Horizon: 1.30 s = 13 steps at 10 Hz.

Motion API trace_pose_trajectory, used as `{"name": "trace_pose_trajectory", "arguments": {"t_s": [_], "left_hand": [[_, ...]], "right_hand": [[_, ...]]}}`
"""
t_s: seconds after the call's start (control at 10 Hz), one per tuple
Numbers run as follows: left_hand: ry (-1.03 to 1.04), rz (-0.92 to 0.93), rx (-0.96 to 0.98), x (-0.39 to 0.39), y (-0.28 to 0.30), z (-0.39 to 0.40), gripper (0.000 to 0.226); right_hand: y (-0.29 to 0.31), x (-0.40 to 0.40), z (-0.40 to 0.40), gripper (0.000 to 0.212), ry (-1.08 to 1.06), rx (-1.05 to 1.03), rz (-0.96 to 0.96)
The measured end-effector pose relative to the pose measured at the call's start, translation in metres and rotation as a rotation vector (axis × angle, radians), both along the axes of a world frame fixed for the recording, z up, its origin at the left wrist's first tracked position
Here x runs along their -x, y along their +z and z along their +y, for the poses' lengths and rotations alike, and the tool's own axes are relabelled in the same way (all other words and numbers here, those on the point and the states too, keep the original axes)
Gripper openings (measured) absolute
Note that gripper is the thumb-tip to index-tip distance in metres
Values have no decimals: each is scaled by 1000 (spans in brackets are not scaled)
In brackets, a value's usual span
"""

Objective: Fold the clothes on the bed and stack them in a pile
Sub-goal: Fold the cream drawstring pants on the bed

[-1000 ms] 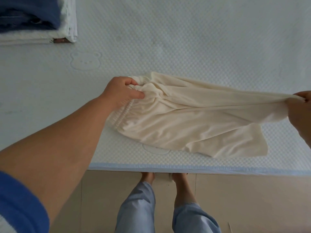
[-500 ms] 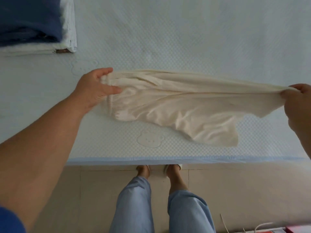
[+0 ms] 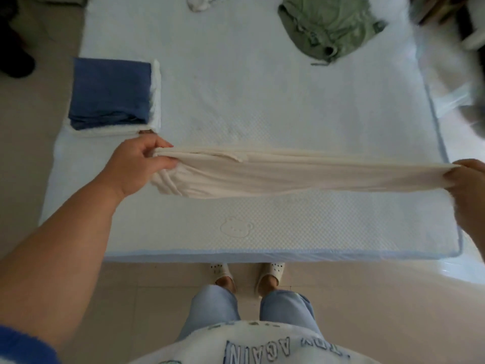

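The left hand [image 3: 136, 166] and the right hand [image 3: 465, 179], partly cut off by the frame edge, each gripped an end of the cream garment [image 3: 288, 174] stretched between them above the bed [image 3: 262, 101], beyond the left hand a blue-topped pile [image 3: 110, 93]

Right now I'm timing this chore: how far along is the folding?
Done: a blue garment lies folded on a white one. In hand: both hands, left and right, stretch cream trousers. Left: a green garment and a white one, unfolded.
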<state>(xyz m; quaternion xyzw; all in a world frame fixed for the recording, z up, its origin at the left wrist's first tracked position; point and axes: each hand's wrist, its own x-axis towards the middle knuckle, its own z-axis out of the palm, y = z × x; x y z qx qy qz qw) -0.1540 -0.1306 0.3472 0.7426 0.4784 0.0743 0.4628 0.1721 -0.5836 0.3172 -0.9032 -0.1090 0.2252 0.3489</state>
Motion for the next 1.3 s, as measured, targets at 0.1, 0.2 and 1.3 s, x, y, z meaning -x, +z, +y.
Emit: {"name": "trace_pose_trajectory", "arguments": {"t_s": [0.1, 0.2, 1.3], "left_hand": [[-69, -1, 111, 13, 21, -8, 10], [-134, 71, 257, 22, 21, -1, 15], [426, 596, -168, -174, -303, 147, 44]], "right_hand": [[1, -54, -28, 20, -88, 71, 77], [4, -75, 2, 23, -195, -23, 54], [-275, -240, 367, 27, 100, 191, -64]]}}
